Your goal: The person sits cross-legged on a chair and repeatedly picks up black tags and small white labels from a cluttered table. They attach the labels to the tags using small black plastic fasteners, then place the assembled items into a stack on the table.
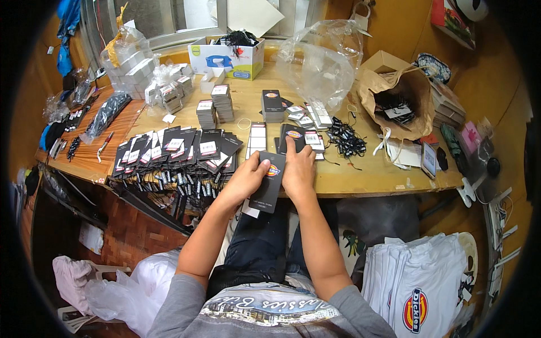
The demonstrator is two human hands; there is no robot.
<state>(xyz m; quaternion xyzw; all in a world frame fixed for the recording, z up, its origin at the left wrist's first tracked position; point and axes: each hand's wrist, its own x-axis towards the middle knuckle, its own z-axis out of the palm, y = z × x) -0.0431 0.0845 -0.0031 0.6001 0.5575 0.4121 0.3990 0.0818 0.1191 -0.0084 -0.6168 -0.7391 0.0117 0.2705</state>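
Note:
My left hand [245, 179] pinches a black hang tag [268, 194] with a coloured logo, its thumb lying over the upper part. A white card edge [250, 209] shows below that hand. My right hand [298, 172] is closed on another black tag [294, 135] just beyond, the index finger pressed on its face. Its thumb is hidden. White label strips [257, 135] lie left of this tag, and more labelled tags [313, 139] to its right. A neat stack of black tags [273, 104] stands farther back.
Fanned black tags [174, 146] with strings hang over the table's front edge at left. Behind are tag stacks [222, 101], a carton [226, 59] and clear plastic bags [324, 62]. At right are black strings [346, 138], a paper bag [397, 90] and a phone [428, 159].

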